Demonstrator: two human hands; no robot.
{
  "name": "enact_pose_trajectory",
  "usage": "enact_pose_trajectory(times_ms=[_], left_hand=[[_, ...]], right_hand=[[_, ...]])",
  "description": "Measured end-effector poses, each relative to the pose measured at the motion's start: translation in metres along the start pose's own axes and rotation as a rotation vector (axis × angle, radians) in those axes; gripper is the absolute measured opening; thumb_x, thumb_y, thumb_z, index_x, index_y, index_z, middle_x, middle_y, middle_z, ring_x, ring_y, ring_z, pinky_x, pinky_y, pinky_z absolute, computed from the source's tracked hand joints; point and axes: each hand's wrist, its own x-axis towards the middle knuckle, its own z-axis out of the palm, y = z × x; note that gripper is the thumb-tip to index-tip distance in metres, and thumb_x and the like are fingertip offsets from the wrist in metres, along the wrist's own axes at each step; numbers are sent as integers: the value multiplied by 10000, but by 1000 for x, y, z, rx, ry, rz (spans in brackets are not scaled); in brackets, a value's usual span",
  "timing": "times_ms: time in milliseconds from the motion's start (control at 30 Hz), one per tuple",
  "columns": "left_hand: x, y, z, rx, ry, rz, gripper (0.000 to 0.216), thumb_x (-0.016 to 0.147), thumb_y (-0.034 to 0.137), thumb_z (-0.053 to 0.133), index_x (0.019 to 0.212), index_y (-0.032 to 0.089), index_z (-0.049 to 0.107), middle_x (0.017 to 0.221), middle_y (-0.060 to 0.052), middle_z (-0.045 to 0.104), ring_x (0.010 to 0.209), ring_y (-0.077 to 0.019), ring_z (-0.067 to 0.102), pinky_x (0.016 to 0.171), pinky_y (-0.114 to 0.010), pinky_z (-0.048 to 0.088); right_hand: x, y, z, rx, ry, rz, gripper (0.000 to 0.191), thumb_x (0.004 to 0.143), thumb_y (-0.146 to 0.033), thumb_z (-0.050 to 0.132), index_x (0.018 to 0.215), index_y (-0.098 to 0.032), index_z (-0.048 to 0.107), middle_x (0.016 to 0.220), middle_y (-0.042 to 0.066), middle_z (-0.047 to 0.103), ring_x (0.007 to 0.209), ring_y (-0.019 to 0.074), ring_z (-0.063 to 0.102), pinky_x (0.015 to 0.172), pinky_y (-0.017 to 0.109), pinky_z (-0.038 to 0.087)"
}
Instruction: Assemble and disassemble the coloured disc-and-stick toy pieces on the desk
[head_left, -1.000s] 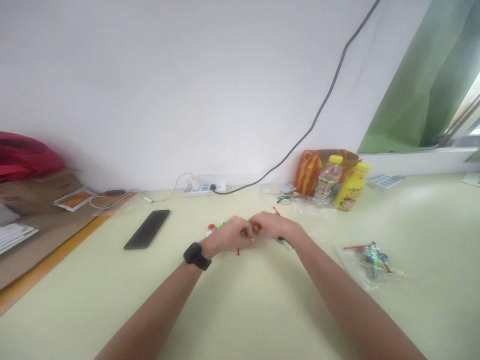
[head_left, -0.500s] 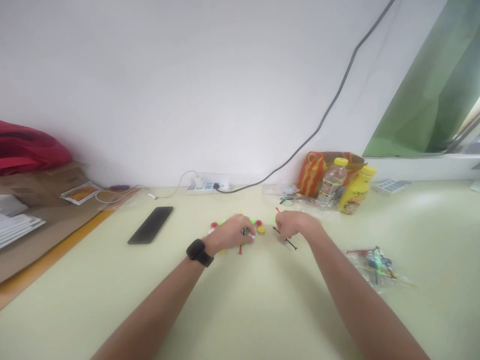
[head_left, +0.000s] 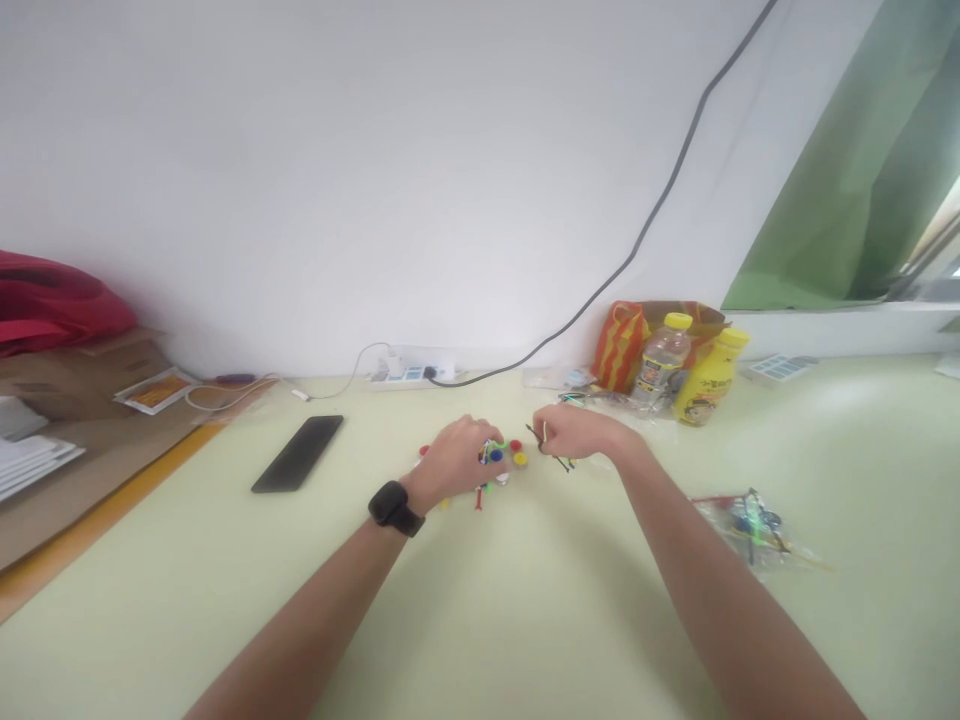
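Observation:
My left hand (head_left: 456, 460), a dark watch on its wrist, curls over a cluster of small coloured plastic pieces. A blue round piece (head_left: 496, 456) shows between its thumb and fingers. A red stick with a forked end (head_left: 479, 498) pokes out below the palm, and the hand hides part of the cluster. Just right of the fingertips sit a red disc (head_left: 515, 446) and a yellow disc (head_left: 520, 460). My right hand (head_left: 574, 432) is closed in a pinch on a thin black stick (head_left: 559, 462) with forked ends. Its fingertips are partly hidden.
A clear bag of coloured pieces (head_left: 759, 530) lies right of my right forearm. Bottles (head_left: 664, 362) and a striped bag (head_left: 619, 345) stand at the back right. A black phone (head_left: 298, 454) lies left. A power strip (head_left: 420, 374) is against the wall.
My right hand has shifted slightly left and back with the black stick. More of the pieces, including the blue round one, now shows at my left fingertips.

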Motion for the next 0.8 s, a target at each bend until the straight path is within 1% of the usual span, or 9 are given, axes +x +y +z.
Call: enact_pose_trajectory(times_ms=[100,233,333,467,500,567,667,733,800], left_hand=[[-1,1,2,49,-43,-33,285,839,466,714,1006,239,754,925,-67,723,981,-294,634,770,-355,471],[-2,-1,6,-3,-91,-56,233,837,424,708,996,263,761,916,-58,719,980,-285,649,756,-343,480],[-3,1,4,-49,-74,-33,229,853,373,697,1049,269,755,951,-53,736,992,-283,659,764,-346,488],[0,15,-5,-242,93,27,358,944,412,633,1272,269,657,1193,-51,733,1027,-243,668,843,-353,521],[1,20,-8,-306,123,42,377,955,426,628,1299,273,634,1216,-46,727,1018,-228,674,844,-344,533],[3,27,-11,-406,173,66,374,954,424,646,1293,269,624,1165,-34,739,993,-206,685,819,-320,552],[5,32,-14,-481,296,74,273,963,366,646,1204,238,654,1048,-30,755,919,-183,703,792,-303,570],[6,32,-13,-524,387,72,229,957,328,653,1158,219,667,1037,-39,757,871,-171,710,804,-310,585],[6,30,-12,-576,461,68,251,931,298,687,1165,210,665,1047,-49,757,859,-166,715,828,-319,601]], right_hand=[[-3,-2,-3,48,36,-24,153,779,-207,671,931,-199,655,973,60,748,780,184,672,565,252,408],[-1,-3,-1,110,79,-40,81,807,-222,638,879,-204,605,903,47,745,741,172,666,554,245,409],[2,-3,1,183,133,-79,58,818,-223,613,848,-208,566,857,29,728,734,162,660,559,234,420],[0,-8,0,420,233,-201,52,805,-213,591,808,-210,539,743,-6,674,660,143,606,536,231,399],[-1,-10,-1,488,239,-227,40,807,-212,579,812,-210,540,733,-11,665,643,137,590,529,230,392],[-3,-14,-3,616,241,-278,25,805,-197,554,822,-208,538,727,-18,652,630,128,571,530,226,385],[-4,-19,-3,747,261,-362,54,789,-166,531,825,-206,524,722,-26,632,656,125,579,565,223,400],[-3,-22,-2,785,289,-399,69,780,-164,531,832,-207,518,723,-32,617,663,126,579,577,227,411],[0,-25,1,810,309,-423,86,769,-167,528,843,-210,513,726,-38,597,657,129,573,581,236,420]])
